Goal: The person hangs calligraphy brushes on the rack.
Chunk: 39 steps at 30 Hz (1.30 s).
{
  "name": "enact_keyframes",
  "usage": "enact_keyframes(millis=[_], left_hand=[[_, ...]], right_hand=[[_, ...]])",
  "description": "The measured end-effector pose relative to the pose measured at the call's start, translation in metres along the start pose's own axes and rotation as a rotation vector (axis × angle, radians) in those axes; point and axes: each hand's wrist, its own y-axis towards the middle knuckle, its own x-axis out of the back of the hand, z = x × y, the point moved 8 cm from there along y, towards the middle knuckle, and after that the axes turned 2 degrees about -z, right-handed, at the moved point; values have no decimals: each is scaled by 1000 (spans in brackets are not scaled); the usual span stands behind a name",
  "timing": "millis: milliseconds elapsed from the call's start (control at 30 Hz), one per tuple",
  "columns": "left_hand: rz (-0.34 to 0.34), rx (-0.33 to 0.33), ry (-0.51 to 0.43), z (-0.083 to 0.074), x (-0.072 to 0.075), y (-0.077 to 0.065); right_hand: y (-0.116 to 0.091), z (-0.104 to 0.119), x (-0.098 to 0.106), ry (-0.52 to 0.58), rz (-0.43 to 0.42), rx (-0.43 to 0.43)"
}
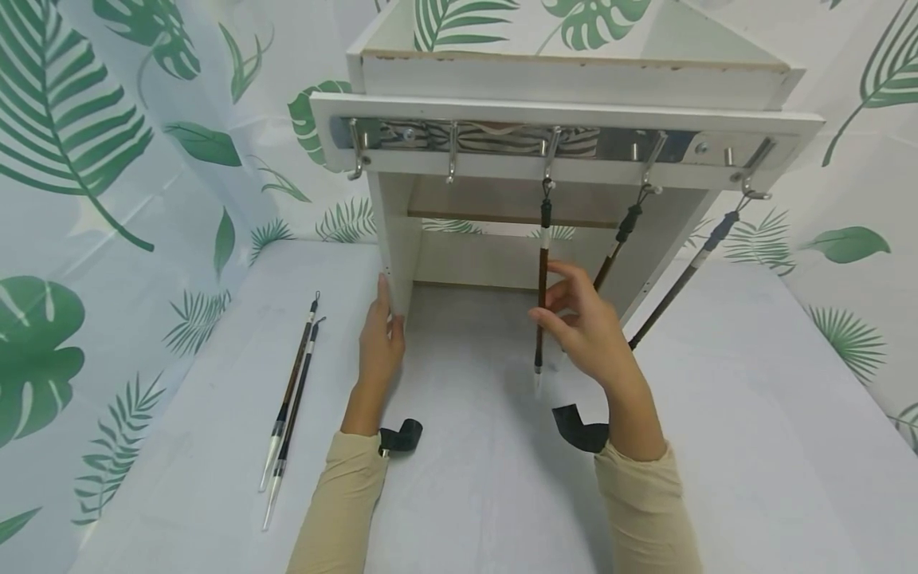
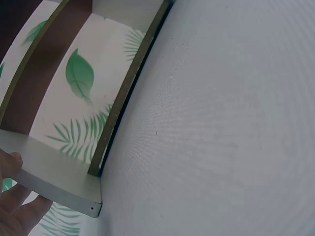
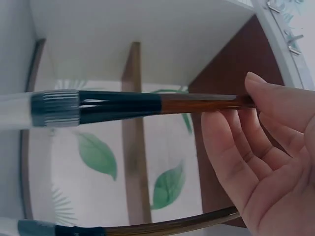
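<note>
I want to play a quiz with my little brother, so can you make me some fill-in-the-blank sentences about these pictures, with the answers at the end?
1. In the head view, ____ brushes hang from the hooks.
2. The loose brushes lying on the table number ____.
3. The left hand grips the white cabinet, and the right hand holds a hanging ____.
4. The leaves printed on the backdrop are ____.

Missing words: three; two; brush; green.

Cabinet (image 1: 488, 259) from head and wrist views
</note>
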Motion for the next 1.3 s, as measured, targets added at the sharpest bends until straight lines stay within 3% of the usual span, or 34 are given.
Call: enact_keyframes(millis=[467,733,933,1133,1300], left_hand=[[-5,-8,-4,-1,-1,-1],[-19,-17,-1,-1,0,-1],[-20,-30,-5,-2,1,0],[-15,-15,-10,-1,0,0],[-7,-2,-10,-2,1,-1]], right_hand=[[5,-25,-20,20,99,-79],[2,-40,-36,-119,277,-161],[-1,-46,-40,-135,346,-190],[-3,-40,-30,-126,343,-176],[-7,-24,-9,-110,263,-129]])
